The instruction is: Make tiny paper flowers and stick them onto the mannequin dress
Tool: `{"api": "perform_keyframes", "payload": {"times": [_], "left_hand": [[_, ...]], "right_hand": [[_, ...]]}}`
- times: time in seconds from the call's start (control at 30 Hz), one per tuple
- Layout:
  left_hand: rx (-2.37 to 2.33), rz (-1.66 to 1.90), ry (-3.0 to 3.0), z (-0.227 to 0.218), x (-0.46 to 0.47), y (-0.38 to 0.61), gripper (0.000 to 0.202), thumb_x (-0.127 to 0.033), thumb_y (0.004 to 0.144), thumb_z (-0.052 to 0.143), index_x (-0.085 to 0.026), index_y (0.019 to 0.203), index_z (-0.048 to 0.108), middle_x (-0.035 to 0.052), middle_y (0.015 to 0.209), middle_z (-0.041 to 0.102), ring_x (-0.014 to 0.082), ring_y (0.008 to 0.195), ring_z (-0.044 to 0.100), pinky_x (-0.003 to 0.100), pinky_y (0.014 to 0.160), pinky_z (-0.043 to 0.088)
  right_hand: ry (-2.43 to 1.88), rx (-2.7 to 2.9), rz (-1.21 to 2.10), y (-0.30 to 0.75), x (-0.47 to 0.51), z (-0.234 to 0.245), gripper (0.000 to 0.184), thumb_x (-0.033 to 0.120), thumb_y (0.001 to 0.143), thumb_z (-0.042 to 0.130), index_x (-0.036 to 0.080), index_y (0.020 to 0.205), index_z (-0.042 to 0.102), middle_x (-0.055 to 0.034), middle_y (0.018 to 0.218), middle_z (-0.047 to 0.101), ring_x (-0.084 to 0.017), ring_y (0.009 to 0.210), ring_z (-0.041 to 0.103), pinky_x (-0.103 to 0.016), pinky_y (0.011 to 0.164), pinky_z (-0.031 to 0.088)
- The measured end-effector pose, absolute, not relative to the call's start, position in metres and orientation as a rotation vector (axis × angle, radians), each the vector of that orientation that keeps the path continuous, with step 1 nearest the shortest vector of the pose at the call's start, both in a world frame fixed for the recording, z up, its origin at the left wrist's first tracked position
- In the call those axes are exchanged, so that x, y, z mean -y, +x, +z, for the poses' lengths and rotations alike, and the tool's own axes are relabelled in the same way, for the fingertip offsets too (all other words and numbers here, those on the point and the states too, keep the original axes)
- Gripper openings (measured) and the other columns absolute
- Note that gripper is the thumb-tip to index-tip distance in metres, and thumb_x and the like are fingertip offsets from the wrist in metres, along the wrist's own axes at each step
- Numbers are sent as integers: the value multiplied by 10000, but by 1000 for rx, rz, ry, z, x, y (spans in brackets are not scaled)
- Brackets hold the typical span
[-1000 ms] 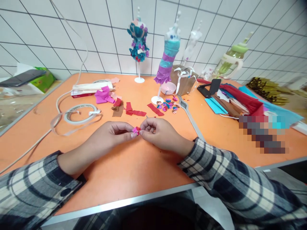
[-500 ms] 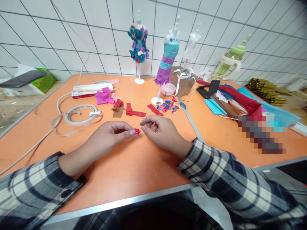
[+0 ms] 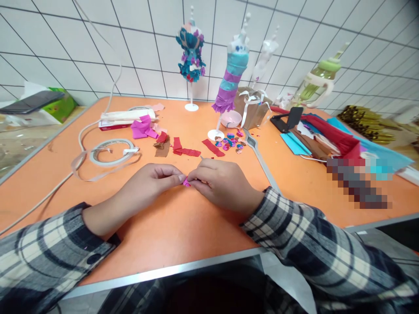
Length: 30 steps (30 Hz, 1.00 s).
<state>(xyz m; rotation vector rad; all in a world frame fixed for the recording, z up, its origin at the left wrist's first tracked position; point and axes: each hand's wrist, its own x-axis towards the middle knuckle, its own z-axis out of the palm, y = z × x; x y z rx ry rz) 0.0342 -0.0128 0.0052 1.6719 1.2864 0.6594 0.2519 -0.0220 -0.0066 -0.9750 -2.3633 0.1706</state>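
Between my fingertips is a small pink and red crepe-paper flower [image 3: 186, 182]. My left hand [image 3: 153, 181] pinches it from the left with thumb and forefinger. From the right, my right hand [image 3: 222, 181] closes thumb and forefinger on its other edge, partly covering it. Just beyond my hands lie red paper strips [image 3: 186, 152] and another red strip [image 3: 213, 148]. Several small coloured paper flowers [image 3: 231, 141] are heaped to the right, by the base of a dress-form stand wrapped in blue and purple paper [image 3: 231, 83].
A tape roll [image 3: 111, 151] and a white cable [image 3: 80, 163] lie left. A teal-decorated dress form [image 3: 191, 54], pink bowl [image 3: 231, 118] and paper bag [image 3: 250, 107] stand behind. At right are a black phone stand [image 3: 288, 120], coloured paper [image 3: 343, 139] and a green-lidded bottle [image 3: 319, 80].
My right hand has moved in to the left and now pinches the paper flower with my left hand. The flower has turned, showing more pink. The view has shifted slightly.
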Motion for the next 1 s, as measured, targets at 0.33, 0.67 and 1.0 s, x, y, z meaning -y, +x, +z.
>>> {"api": "perform_keyframes", "payload": {"times": [0.33,0.67,1.0], "left_hand": [[-1270,700,1584,0,9,31,252,-507,703,739,-260,699,792,9,789,801,240,820,700,341,834,517],[-1122,730,1411,2,16,32,268,-508,724,786,-252,796,822,59,970,835,297,983,728,397,920,553],[-1466,841,1836,5,11,30,375,-539,806,706,-280,1041,842,53,1079,828,284,1003,728,389,942,549]], "right_hand": [[-947,2457,-23,253,24,-7,277,297,1061,516,206,1020,775,-25,912,736,-139,810,631,-294,589,309],[-1045,2571,-242,252,24,-5,314,254,1058,427,184,1019,730,-45,903,682,-142,656,513,-331,526,188],[-1144,1728,1453,254,3,-8,119,282,935,620,174,945,668,54,641,526,-89,505,475,-216,480,381]]}}
